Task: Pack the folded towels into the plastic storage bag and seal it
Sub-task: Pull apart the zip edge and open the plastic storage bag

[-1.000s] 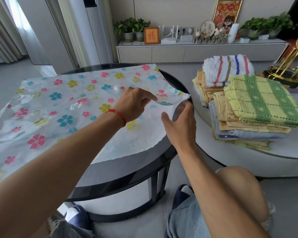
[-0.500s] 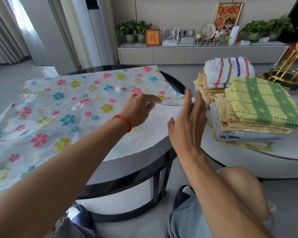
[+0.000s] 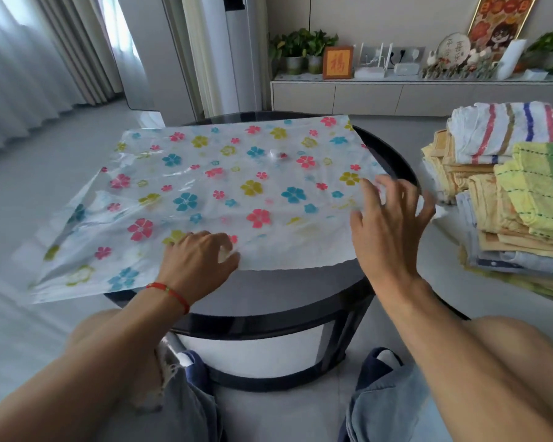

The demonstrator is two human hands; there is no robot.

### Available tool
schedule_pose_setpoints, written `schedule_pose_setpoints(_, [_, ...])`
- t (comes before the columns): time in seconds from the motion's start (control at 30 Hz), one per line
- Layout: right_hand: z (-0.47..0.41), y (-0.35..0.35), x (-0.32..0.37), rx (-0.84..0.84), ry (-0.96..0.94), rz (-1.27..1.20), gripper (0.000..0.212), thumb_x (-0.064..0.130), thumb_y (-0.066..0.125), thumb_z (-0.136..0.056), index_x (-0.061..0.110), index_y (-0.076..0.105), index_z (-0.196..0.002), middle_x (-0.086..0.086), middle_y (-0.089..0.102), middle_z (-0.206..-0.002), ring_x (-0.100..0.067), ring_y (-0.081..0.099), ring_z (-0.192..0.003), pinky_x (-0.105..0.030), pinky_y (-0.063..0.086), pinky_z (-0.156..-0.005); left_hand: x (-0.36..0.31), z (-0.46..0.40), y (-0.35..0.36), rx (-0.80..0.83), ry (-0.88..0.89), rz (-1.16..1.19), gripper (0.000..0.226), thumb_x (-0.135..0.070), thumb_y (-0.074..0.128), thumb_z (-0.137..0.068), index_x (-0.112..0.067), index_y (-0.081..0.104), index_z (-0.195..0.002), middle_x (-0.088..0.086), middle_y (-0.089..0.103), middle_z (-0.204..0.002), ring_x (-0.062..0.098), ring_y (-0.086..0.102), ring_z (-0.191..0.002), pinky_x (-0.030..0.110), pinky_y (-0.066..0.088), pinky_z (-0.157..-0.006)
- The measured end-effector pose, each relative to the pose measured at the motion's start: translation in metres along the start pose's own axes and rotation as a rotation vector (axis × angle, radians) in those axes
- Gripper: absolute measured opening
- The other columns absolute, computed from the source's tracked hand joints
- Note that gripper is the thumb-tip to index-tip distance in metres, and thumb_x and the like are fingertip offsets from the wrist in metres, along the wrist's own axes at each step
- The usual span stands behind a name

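A clear plastic storage bag [image 3: 224,193] printed with flowers lies flat across a round black worktop [image 3: 300,291]. The left hand [image 3: 198,263] presses its near edge, fingers bent; the right hand [image 3: 387,224] hovers spread above it. Right of the bag, folded towels [image 3: 511,199] are stacked; beyond it, a low cabinet [image 3: 412,97].

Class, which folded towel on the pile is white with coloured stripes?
The far top towel; the near top one is yellow-green, those beneath orange or blue.
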State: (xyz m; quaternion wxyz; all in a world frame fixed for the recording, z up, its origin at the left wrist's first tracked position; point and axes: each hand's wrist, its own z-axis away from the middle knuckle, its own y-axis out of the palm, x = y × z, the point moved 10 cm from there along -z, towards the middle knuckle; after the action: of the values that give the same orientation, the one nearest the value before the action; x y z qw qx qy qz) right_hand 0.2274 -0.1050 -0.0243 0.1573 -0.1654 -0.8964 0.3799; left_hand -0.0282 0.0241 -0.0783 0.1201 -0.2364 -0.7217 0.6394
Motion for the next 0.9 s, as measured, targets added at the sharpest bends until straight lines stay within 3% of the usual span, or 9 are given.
schedule_pose_setpoints(0.1, [0.047,-0.014,0.090,-0.059,-0.406,-0.203,0.014,0.013,0.062,-0.093,0.013,0.069,-0.106,-0.007,0.066,-0.109,-0.031,0.061,-0.105,-0.046,0.043,-0.096,0.006,-0.007,-0.001,0.018,-0.060,0.112,0.038,-0.048,0.053,-0.094,-0.018,0.076,-0.086,0.007,0.076,-0.089,0.032,0.067,-0.083,0.033,0.053,-0.071])
schedule_pose_setpoints(0.17, [0.079,0.005,0.135,0.120,-0.532,-0.288,0.021,0.019,0.067,-0.092,0.010,0.071,-0.110,-0.007,0.069,-0.107,-0.031,0.063,-0.102,-0.043,0.047,-0.090,0.002,-0.011,0.001,0.028,-0.078,0.174,0.042,-0.052,0.054,-0.094,-0.017,0.076,-0.082,0.007,0.076,-0.089,0.034,0.068,-0.085,0.037,0.055,-0.074])
schedule_pose_setpoints(0.27, [0.086,0.037,0.152,0.293,-0.487,-0.272,0.040,0.017,0.072,-0.089,0.008,0.068,-0.128,-0.007,0.072,-0.115,-0.030,0.066,-0.108,-0.044,0.052,-0.091,0.000,-0.016,0.004,0.023,-0.092,0.208,0.044,-0.052,0.055,-0.093,-0.016,0.075,-0.077,0.010,0.075,-0.088,0.036,0.067,-0.084,0.039,0.055,-0.073])
schedule_pose_setpoints(0.4, [0.079,0.056,0.144,0.376,-0.472,-0.260,0.027,0.003,0.077,-0.079,0.019,0.080,-0.100,0.002,0.078,-0.092,-0.027,0.068,-0.089,-0.037,0.051,-0.079,0.010,-0.025,-0.002,0.029,-0.144,0.310,0.043,-0.048,0.058,-0.094,-0.013,0.077,-0.081,0.014,0.072,-0.084,0.036,0.065,-0.078,0.037,0.053,-0.067])
schedule_pose_setpoints(0.5, [0.078,0.066,0.137,0.443,-0.429,-0.236,0.022,0.003,0.074,-0.081,0.021,0.082,-0.092,0.005,0.076,-0.090,-0.024,0.065,-0.090,-0.035,0.048,-0.081,0.015,-0.044,-0.026,-0.033,-0.131,0.298,0.040,-0.045,0.058,-0.096,-0.013,0.078,-0.082,0.011,0.069,-0.074,0.032,0.064,-0.069,0.030,0.043,-0.057])
schedule_pose_setpoints(0.6, [0.076,0.067,0.134,0.500,-0.407,-0.221,0.021,0.006,0.068,-0.088,0.021,0.082,-0.094,0.005,0.075,-0.097,-0.022,0.063,-0.097,-0.035,0.047,-0.090,0.015,-0.062,-0.037,0.023,-0.141,0.390,0.036,-0.042,0.060,-0.096,-0.015,0.079,-0.079,0.003,0.067,-0.058,0.023,0.068,-0.054,0.028,0.051,-0.056])
schedule_pose_setpoints(0.7, [0.069,0.049,0.148,0.376,-0.441,-0.199,0.019,0.007,0.076,-0.083,0.011,0.080,-0.101,-0.008,0.075,-0.112,-0.031,0.069,-0.098,-0.042,0.056,-0.087,0.004,-0.066,-0.028,0.180,-0.112,0.461,0.035,-0.042,0.060,-0.096,-0.019,0.077,-0.075,0.003,0.072,-0.057,0.014,0.068,-0.043,0.020,0.052,-0.054])
schedule_pose_setpoints(0.77, [0.067,0.040,0.163,0.304,-0.424,-0.249,0.037,0.014,0.079,-0.083,0.010,0.073,-0.119,-0.009,0.075,-0.110,-0.030,0.071,-0.091,-0.041,0.060,-0.077,-0.003,-0.063,-0.023,0.225,-0.081,0.439,0.033,-0.043,0.063,-0.094,-0.018,0.077,-0.077,0.003,0.072,-0.056,0.013,0.070,-0.046,0.018,0.051,-0.052])
schedule_pose_setpoints(0.9, [0.057,0.031,0.176,0.172,-0.409,-0.314,0.044,0.001,0.085,-0.073,0.011,0.074,-0.114,-0.004,0.070,-0.071,-0.026,0.068,-0.062,-0.035,0.054,-0.054,-0.002,-0.055,-0.017,0.259,-0.072,0.474,0.025,-0.022,0.066,-0.086,-0.011,0.072,-0.064,0.001,0.068,-0.051,0.014,0.069,-0.049,0.016,0.049,-0.052])
